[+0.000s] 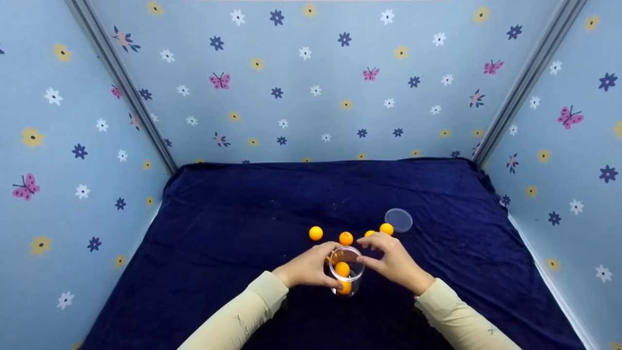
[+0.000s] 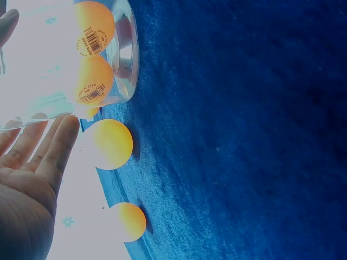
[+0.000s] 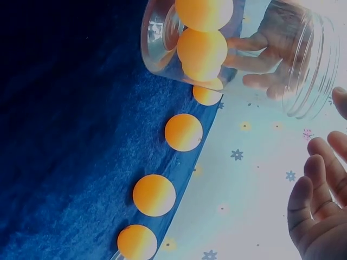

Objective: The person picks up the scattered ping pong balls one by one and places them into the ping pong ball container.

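A clear plastic jar [image 1: 353, 288] stands upright on the dark blue cloth, its mouth uncovered. Orange ping-pong balls [image 1: 342, 269] lie inside it; the left wrist view shows printed barcodes on two of them. My left hand [image 1: 311, 266] grips the jar from the left, thumb on the near side and fingers around the far side. On the other side, my right hand [image 1: 392, 260] hovers at the jar's rim [image 3: 312, 59] with nothing in its fingers, which are parted and slightly bent. Beyond the jar, loose balls sit in a rough row, including one [image 1: 316, 233] at the left and another [image 1: 386, 229] by my right fingers.
A clear round lid [image 1: 398, 220] lies flat on the cloth behind the rightmost ball. Wrinkled dark blue cloth [image 1: 243, 209] covers the table. Flower-patterned panels [image 1: 291, 107] enclose the back and both sides, with grey metal posts [image 1: 131, 92] at the corners.
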`<state>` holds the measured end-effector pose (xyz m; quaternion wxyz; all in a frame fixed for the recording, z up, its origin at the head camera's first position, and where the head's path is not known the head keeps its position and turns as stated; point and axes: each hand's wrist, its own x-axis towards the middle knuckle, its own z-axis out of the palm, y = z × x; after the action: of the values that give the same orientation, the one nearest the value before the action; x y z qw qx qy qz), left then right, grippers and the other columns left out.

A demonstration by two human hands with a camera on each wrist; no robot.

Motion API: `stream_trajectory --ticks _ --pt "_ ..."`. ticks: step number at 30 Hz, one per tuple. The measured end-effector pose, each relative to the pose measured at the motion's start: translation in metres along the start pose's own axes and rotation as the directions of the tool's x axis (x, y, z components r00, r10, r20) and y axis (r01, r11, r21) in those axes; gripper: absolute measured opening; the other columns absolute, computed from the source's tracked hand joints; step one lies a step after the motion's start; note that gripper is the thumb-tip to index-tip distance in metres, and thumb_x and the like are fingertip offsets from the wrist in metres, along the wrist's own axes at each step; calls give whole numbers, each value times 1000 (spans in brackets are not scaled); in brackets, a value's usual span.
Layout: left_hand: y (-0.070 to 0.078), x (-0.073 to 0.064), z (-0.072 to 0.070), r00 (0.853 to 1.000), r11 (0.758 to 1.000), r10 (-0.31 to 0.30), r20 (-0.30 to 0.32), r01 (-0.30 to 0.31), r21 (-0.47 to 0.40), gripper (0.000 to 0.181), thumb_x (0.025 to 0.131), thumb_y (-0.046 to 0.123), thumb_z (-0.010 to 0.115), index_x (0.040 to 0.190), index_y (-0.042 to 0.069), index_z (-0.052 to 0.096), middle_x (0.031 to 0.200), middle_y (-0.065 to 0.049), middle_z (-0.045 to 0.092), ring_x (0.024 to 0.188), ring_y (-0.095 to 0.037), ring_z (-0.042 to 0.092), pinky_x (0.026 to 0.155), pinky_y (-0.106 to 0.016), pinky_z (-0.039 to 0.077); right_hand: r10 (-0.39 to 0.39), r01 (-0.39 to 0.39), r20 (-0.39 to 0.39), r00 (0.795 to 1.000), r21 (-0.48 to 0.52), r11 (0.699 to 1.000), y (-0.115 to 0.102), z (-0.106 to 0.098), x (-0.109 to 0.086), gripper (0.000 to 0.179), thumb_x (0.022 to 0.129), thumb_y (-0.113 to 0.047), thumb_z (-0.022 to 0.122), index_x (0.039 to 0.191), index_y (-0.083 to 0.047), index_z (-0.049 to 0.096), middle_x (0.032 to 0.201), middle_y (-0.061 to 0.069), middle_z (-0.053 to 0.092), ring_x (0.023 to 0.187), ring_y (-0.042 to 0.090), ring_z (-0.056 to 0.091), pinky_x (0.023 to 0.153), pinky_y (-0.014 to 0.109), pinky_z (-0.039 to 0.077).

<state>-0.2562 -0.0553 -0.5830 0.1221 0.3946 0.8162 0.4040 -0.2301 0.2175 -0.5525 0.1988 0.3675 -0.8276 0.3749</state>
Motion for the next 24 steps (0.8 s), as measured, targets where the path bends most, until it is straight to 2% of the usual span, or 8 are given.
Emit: stream_trajectory --ticks 5,10,12,18,24 --pt "1 -1 0 1000 1000 -4 -5 4 -14 82 78 32 100 147 14 58 140 -5 69 124 -24 70 108 -31 57 2 -2 -31 1000 -10 1000 3 -1 -1 37 80 0 93 113 -2 78 92 12 72 78 28 66 67 39 60" --pt "1 -1 0 1000 1000 6 -12 -6 4 81 78 31 99 145 9 59 137 -8 70 123 -27 70 109 -32 56 21 -21 -60 998 -13 1000 6 -3 -1 38 78 2 94 112 -2 78 92 12 72 78 28 65 69 30 59" --pt "0 -1 0 1000 1000 8 -12 -7 16 82 78 32 99 145 8 59 136 -8 70 122 -26 70 110 -31 55 33 -34 -61 998 -16 999 6 -4 -1 39 77 1 95 112 -2 78 93 13 73 80 24 66 71 27 58" --pt "0 -1 0 1000 999 13 -15 -12 35 82 78 34 99 145 9 59 136 -7 70 123 -25 70 111 -32 54 62 -63 -56 997 -32 997 9 -6 -1 39 77 2 95 112 -2 78 94 13 75 81 16 65 69 34 60" --pt "0 -1 0 1000 999 18 -14 -17 51 82 79 37 99 145 8 59 137 -7 70 124 -24 69 111 -32 54 71 -73 -58 996 -29 997 13 -6 -1 38 76 2 95 111 1 78 95 15 77 80 30 68 69 39 61"
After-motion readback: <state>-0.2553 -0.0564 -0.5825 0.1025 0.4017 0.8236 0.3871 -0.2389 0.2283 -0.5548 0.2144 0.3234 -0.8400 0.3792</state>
